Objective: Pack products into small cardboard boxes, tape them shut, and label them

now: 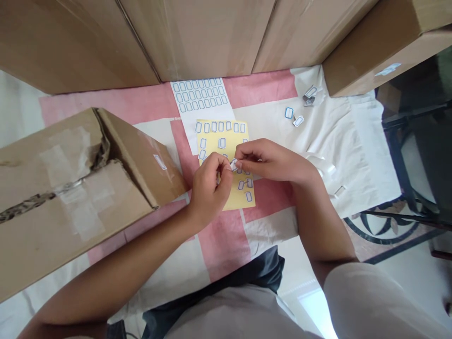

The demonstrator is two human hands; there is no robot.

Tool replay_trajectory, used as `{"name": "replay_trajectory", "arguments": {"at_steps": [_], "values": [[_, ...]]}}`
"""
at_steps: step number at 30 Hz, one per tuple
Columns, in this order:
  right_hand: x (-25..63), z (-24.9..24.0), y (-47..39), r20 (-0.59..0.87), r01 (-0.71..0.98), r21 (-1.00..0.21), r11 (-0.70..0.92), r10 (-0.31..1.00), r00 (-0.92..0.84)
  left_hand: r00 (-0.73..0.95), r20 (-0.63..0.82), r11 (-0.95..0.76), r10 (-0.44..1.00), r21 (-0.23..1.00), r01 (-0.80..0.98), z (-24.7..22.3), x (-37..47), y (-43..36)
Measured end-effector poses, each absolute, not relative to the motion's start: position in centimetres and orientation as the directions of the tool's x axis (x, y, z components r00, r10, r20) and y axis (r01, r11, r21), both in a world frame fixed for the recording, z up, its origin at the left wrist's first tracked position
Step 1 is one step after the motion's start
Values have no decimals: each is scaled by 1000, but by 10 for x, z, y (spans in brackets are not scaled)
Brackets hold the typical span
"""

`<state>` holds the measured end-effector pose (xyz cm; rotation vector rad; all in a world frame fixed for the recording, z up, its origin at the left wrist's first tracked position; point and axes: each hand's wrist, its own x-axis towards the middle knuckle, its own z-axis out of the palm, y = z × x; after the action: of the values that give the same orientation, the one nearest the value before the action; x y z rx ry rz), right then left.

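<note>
A small white paper label (233, 165) with a dark border is pinched between the thumb and finger of my right hand (266, 159). My left hand (211, 182) is closed in a pinch at the label's left edge. Both hands are over a yellow sheet (231, 203), which bears several similar bordered labels along its top and sides; my fingers cover part of its middle. Behind it, partly beneath, lies a white sheet (206, 116) printed with rows of blank bordered labels.
A large taped carton (67, 183) stands at the left, with more cartons (212, 37) along the back and one (384, 52) at the right. Loose cut labels (298, 121) lie at the back right. A whitish roll (324, 170), perhaps tape, sits beyond my right forearm.
</note>
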<state>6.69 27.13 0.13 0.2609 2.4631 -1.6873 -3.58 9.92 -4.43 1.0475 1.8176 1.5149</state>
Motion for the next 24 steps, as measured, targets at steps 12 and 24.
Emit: {"name": "replay_trajectory", "arguments": {"at_steps": [12, 24], "values": [[67, 2, 271, -227, 243, -904, 352, 88, -970, -554, 11, 64, 832, 991, 115, -45, -37, 98], [67, 3, 271, -221, 255, -871, 421, 127, -967, -572, 21, 32, 820, 996, 83, -45, -38, 99]]}}
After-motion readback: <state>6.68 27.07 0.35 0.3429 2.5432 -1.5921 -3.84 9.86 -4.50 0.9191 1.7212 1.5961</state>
